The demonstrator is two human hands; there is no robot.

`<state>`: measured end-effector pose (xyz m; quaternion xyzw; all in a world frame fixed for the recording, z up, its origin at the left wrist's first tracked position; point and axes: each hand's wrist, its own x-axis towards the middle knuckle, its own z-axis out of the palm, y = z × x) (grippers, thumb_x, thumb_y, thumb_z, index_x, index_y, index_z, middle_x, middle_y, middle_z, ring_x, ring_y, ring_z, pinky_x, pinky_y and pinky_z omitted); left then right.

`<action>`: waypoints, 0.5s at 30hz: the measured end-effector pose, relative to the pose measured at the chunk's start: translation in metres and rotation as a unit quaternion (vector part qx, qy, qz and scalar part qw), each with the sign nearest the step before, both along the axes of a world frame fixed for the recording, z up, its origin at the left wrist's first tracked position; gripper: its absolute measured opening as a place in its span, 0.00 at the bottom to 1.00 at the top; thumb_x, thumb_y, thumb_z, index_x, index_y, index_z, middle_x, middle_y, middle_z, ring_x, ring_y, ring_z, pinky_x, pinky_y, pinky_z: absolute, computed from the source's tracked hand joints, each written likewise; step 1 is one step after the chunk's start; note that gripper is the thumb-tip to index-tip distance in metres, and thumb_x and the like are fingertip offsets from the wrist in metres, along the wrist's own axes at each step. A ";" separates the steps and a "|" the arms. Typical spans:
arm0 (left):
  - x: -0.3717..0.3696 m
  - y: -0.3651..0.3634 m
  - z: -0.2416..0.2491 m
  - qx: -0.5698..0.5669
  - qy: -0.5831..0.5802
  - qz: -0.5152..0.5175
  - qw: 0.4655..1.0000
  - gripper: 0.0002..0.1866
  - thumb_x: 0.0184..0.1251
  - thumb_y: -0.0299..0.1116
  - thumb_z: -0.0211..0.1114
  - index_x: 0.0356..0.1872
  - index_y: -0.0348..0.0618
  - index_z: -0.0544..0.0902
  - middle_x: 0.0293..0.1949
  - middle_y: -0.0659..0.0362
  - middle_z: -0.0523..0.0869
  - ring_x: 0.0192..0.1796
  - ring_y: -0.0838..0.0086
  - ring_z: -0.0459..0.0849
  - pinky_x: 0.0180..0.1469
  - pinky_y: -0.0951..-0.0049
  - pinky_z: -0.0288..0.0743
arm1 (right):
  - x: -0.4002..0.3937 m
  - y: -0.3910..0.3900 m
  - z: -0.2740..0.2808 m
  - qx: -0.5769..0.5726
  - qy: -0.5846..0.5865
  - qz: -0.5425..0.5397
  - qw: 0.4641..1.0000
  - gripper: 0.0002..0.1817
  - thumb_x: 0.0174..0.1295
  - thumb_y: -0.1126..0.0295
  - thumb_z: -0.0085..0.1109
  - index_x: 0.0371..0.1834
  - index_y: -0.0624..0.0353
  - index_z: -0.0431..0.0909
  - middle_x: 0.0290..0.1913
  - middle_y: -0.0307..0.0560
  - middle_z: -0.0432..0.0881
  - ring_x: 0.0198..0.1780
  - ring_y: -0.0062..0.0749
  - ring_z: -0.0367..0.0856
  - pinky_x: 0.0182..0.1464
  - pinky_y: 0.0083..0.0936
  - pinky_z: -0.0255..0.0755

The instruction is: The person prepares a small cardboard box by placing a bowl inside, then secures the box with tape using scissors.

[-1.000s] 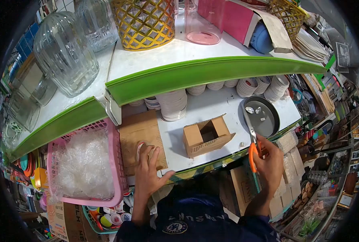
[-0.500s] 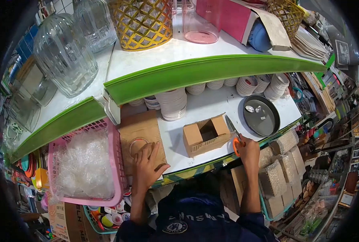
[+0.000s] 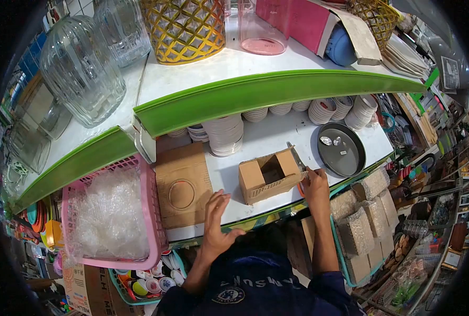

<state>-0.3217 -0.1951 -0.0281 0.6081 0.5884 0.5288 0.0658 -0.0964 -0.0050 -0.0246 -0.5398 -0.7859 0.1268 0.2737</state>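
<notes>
My landmark throughout is the small open cardboard box [image 3: 274,189], standing on the white counter [image 3: 228,203] before me. Well to its left, as my feed shows, a pink basket [image 3: 156,221] holds a heap of clear crinkled plastic [image 3: 108,216]. Nearer on that same side lies a flat cardboard sheet [image 3: 193,166]; on it rests a ring-shaped item [image 3: 170,195] (whether a roll of tape, I cannot tell). Between sheet and box, on the box's near left, is the left hand [image 3: 216,226]: its fingers are extended and loosely side by side, the thumb stands apart, and nothing is held. Behind the box to the left rises a tall stack of white bowls [image 3: 225,138].

At the box's right end is the right hand [image 3: 314,187], its fingers bent and its fingertips beside the end flap. A bit of orange handle shows under this hand, belonging to the scissors [image 3: 301,190], which lie along the box's right side (mostly hidden; I cannot tell whether the fingers pinch them). Further right of the box sits a dark round pan [image 3: 350,160] with small shiny pieces [image 3: 326,141] inside. To the box's near right, below counter level, plastic-wrapped packets [image 3: 358,231] are piled.
</notes>
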 end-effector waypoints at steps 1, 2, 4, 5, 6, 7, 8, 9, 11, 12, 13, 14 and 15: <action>0.004 0.002 -0.001 0.028 -0.008 -0.016 0.999 0.46 0.55 0.58 0.70 0.67 0.37 0.66 0.64 0.44 0.71 0.70 0.46 0.65 0.70 0.47 0.59 | 0.000 -0.002 0.004 0.008 0.014 -0.009 1.000 0.17 0.56 0.77 0.63 0.51 0.66 0.81 0.41 0.60 0.78 0.42 0.53 0.81 0.44 0.40 0.76; 0.008 0.004 -0.001 0.029 -0.025 -0.021 0.999 0.47 0.53 0.61 0.69 0.67 0.39 0.66 0.65 0.43 0.70 0.71 0.44 0.64 0.71 0.45 0.58 | -0.001 -0.005 0.009 0.016 0.027 -0.018 0.999 0.17 0.57 0.77 0.63 0.51 0.64 0.82 0.40 0.59 0.79 0.42 0.52 0.81 0.44 0.40 0.76; 0.015 0.007 0.003 0.036 -0.032 -0.029 0.998 0.47 0.53 0.62 0.70 0.67 0.39 0.67 0.65 0.43 0.69 0.71 0.44 0.64 0.71 0.45 0.58 | -0.001 -0.016 0.030 0.029 0.042 -0.024 0.998 0.15 0.57 0.76 0.64 0.49 0.63 0.83 0.41 0.57 0.79 0.40 0.49 0.81 0.42 0.38 0.76; 0.017 0.008 0.005 0.044 -0.040 -0.037 0.998 0.47 0.52 0.62 0.70 0.67 0.40 0.67 0.65 0.43 0.68 0.71 0.43 0.63 0.71 0.44 0.57 | -0.001 -0.023 0.042 0.042 0.058 -0.031 0.997 0.13 0.58 0.75 0.64 0.47 0.61 0.84 0.41 0.55 0.80 0.39 0.47 0.82 0.41 0.37 0.76; 0.018 0.010 0.006 0.043 -0.040 -0.038 0.998 0.47 0.52 0.62 0.70 0.67 0.40 0.67 0.65 0.43 0.68 0.71 0.43 0.63 0.71 0.44 0.57 | 0.000 -0.032 0.052 0.042 0.058 -0.032 0.997 0.13 0.58 0.75 0.64 0.47 0.61 0.84 0.41 0.55 0.80 0.39 0.47 0.82 0.41 0.37 0.76; 0.019 0.011 0.007 0.041 -0.034 -0.045 0.998 0.48 0.51 0.63 0.70 0.67 0.41 0.67 0.66 0.43 0.68 0.71 0.43 0.62 0.71 0.44 0.57 | 0.002 -0.043 0.061 -0.010 0.108 0.018 0.994 0.11 0.58 0.74 0.65 0.45 0.60 0.84 0.41 0.53 0.81 0.37 0.43 0.82 0.41 0.35 0.76; 0.019 0.012 0.008 0.038 -0.027 -0.052 0.998 0.48 0.50 0.64 0.70 0.67 0.42 0.68 0.66 0.43 0.67 0.72 0.42 0.62 0.71 0.44 0.57 | 0.003 -0.053 0.068 -0.062 0.157 0.066 0.983 0.09 0.58 0.73 0.66 0.43 0.59 0.85 0.41 0.51 0.82 0.36 0.40 0.83 0.40 0.32 0.76; 0.020 0.013 0.009 0.038 -0.028 -0.055 0.997 0.48 0.50 0.64 0.70 0.67 0.42 0.68 0.66 0.43 0.67 0.72 0.42 0.62 0.71 0.44 0.57 | 0.001 -0.062 0.075 -0.062 0.157 0.064 0.984 0.09 0.58 0.73 0.66 0.43 0.59 0.85 0.41 0.51 0.82 0.36 0.40 0.83 0.40 0.32 0.76; 0.021 0.016 0.011 0.038 -0.003 -0.051 0.998 0.49 0.48 0.65 0.70 0.66 0.42 0.68 0.66 0.43 0.67 0.72 0.41 0.60 0.71 0.43 0.56 | -0.006 -0.079 0.087 -0.090 0.191 0.218 0.953 0.10 0.57 0.71 0.68 0.42 0.59 0.86 0.41 0.47 0.82 0.35 0.34 0.83 0.41 0.26 0.76; 0.021 0.017 0.011 0.038 -0.003 -0.053 0.998 0.49 0.48 0.65 0.70 0.66 0.42 0.68 0.66 0.43 0.67 0.72 0.41 0.60 0.71 0.43 0.56 | -0.011 -0.087 0.093 -0.142 0.210 0.234 0.939 0.10 0.56 0.74 0.68 0.42 0.59 0.86 0.40 0.46 0.82 0.36 0.31 0.83 0.40 0.25 0.75; 0.022 0.018 0.012 0.035 0.005 -0.053 0.998 0.49 0.48 0.65 0.70 0.66 0.42 0.68 0.66 0.43 0.66 0.72 0.41 0.60 0.71 0.42 0.56 | -0.015 -0.092 0.096 -0.193 0.228 0.249 0.921 0.11 0.54 0.77 0.69 0.42 0.59 0.87 0.40 0.45 0.82 0.38 0.28 0.82 0.39 0.24 0.75; 0.021 0.019 0.012 0.032 0.013 -0.053 0.998 0.48 0.48 0.65 0.70 0.66 0.42 0.68 0.66 0.43 0.66 0.72 0.40 0.60 0.71 0.42 0.56 | -0.016 -0.093 0.095 -0.156 0.202 0.275 0.927 0.14 0.52 0.76 0.71 0.43 0.58 0.87 0.40 0.46 0.82 0.40 0.30 0.83 0.41 0.23 0.76; 0.021 0.019 0.012 0.033 0.013 -0.053 0.998 0.48 0.48 0.65 0.70 0.66 0.42 0.68 0.66 0.43 0.66 0.72 0.40 0.60 0.71 0.42 0.56 | -0.018 -0.093 0.095 -0.156 0.202 0.275 0.927 0.14 0.52 0.76 0.71 0.43 0.58 0.87 0.40 0.46 0.82 0.40 0.30 0.83 0.41 0.23 0.76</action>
